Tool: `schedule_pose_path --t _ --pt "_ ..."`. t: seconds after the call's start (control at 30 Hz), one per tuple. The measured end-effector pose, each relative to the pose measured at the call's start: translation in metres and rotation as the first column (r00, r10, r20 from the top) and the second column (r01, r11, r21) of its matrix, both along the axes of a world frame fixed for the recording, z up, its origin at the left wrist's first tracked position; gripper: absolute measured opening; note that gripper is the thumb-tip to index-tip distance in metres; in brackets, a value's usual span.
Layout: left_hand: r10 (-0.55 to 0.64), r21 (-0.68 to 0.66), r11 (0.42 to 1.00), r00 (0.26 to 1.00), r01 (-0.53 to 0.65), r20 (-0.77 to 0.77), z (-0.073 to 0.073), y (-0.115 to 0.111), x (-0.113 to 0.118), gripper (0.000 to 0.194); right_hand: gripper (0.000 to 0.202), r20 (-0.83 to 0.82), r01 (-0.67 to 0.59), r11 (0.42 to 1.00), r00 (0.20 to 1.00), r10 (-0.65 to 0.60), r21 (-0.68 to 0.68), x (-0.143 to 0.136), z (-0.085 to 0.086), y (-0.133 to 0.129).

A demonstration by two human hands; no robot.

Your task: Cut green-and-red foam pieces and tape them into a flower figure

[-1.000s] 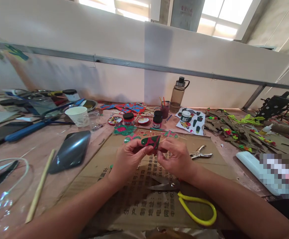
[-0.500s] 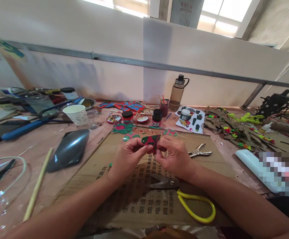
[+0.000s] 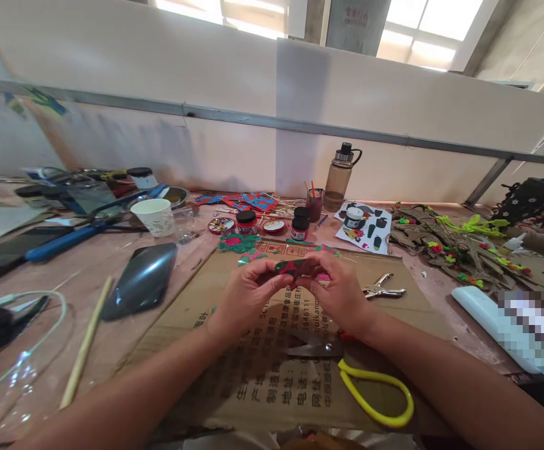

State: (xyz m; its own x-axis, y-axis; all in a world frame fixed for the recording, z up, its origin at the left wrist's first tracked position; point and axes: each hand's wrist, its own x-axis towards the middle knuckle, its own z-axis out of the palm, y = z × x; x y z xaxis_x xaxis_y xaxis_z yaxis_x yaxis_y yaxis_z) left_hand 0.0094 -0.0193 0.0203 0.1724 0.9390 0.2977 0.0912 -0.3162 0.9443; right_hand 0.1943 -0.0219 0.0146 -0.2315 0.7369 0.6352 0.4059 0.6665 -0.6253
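Note:
Between both hands is a small green and pink-red painted piece (image 3: 293, 267), held above a flat cardboard sheet (image 3: 178, 369). My left hand (image 3: 248, 294) pinches its left end with thumb and fingers. At the right end, my right hand (image 3: 340, 290) is closed on it, fingertips partly hiding it. Below the hands lie scissors (image 3: 377, 394) with yellow handles, blades pointing left. A metal hole punch (image 3: 384, 287) rests just right of my right hand. Similar green and pink painted pieces (image 3: 238, 242) lie at the cardboard's far edge.
Behind the cardboard stand paint jars (image 3: 247, 222), a cup with brushes (image 3: 315, 203) and a water bottle (image 3: 340, 178). To the left are a black phone (image 3: 140, 281), a wooden stick (image 3: 87, 344) and a paper cup (image 3: 153, 217). Brown craft pieces (image 3: 433, 244) pile up at the right.
The painted piece has turned flatter between my hands, and my right fingers have shifted along its right end. The whole view has moved slightly, so things appear a little further right.

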Motion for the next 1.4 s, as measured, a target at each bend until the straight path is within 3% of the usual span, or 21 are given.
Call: schedule_pose_path --t 0.07,0.17,0.3,0.4,0.57,0.7,0.8,1.17,1.4 --pt "-0.042 -0.012 0.999 0.999 0.042 0.017 0.0 0.001 0.001 0.018 0.014 -0.01 -0.011 1.0 1.0 0.011 -0.017 0.002 0.001 0.001" --pt "-0.082 -0.088 0.992 0.993 0.089 0.079 -0.003 0.001 0.004 0.022 0.024 -0.133 -0.081 0.991 0.989 0.067 -0.103 0.003 0.002 0.001" --pt "-0.059 -0.128 0.989 0.992 0.073 0.112 -0.007 0.001 0.005 0.024 0.022 -0.3 -0.231 0.952 0.94 0.165 -0.201 0.001 -0.001 -0.001" --pt "-0.051 -0.097 0.993 0.992 0.062 0.118 -0.008 0.0 0.006 0.023 0.019 -0.332 -0.257 0.944 0.926 0.179 -0.207 0.0 -0.002 -0.002" --pt "-0.008 0.142 0.99 0.998 0.017 -0.063 -0.006 -0.003 0.003 0.012 0.01 -0.169 -0.178 0.984 0.97 0.172 -0.02 0.0 -0.001 -0.004" --pt "0.073 0.383 0.924 0.985 -0.008 -0.155 -0.004 -0.007 -0.003 0.006 0.011 -0.021 -0.187 0.963 0.981 0.195 0.193 0.002 0.001 -0.007" --pt "0.075 0.495 0.868 0.98 0.027 -0.185 -0.004 -0.008 -0.006 0.008 0.014 0.031 -0.201 0.942 0.979 0.2 0.269 0.003 0.003 -0.009" --pt "0.109 0.565 0.823 0.958 0.063 -0.266 -0.007 -0.004 -0.008 0.011 0.015 0.082 -0.137 0.944 0.99 0.118 0.3 0.003 0.003 -0.008" --pt "0.107 0.563 0.824 0.96 0.06 -0.258 -0.007 -0.004 -0.009 0.011 0.021 0.135 -0.208 0.923 0.976 0.173 0.323 0.005 0.004 -0.005"
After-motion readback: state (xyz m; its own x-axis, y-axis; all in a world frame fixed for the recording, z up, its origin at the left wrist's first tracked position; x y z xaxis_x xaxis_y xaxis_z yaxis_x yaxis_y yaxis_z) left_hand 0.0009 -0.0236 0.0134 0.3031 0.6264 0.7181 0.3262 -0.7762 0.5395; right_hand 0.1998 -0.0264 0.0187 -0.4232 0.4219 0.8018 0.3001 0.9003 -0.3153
